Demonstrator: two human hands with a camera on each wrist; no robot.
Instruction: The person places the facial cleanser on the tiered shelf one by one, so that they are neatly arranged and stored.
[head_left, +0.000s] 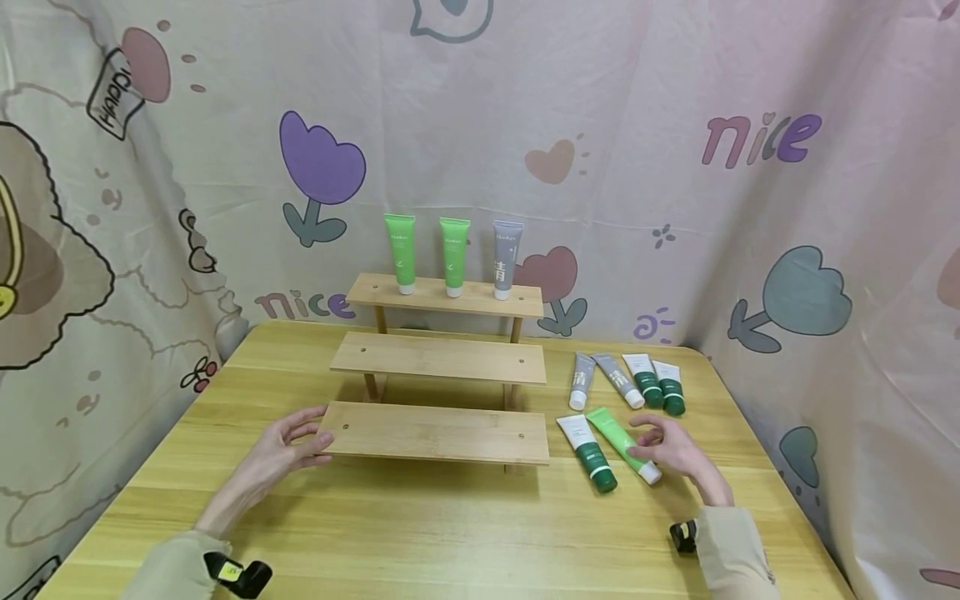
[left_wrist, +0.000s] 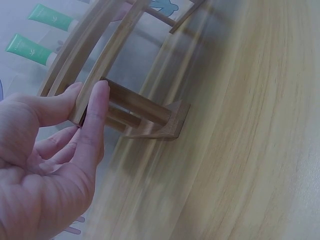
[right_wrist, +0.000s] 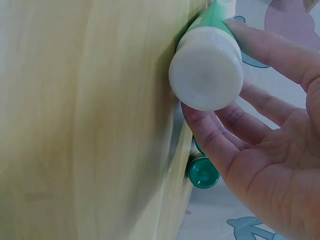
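A three-tier wooden display stand stands mid-table. My left hand pinches the left end of its lowest shelf, thumb on top and fingers beneath, as the left wrist view shows. On the right, my right hand has thumb and fingers around a light green tube near its white cap. Just left of that tube lies a white and dark green tube. Two light green tubes and a grey tube stand cap-down on the top shelf.
Behind the right hand lie two grey tubes and two white and dark green tubes. A patterned cloth hangs behind the wooden table and along its sides.
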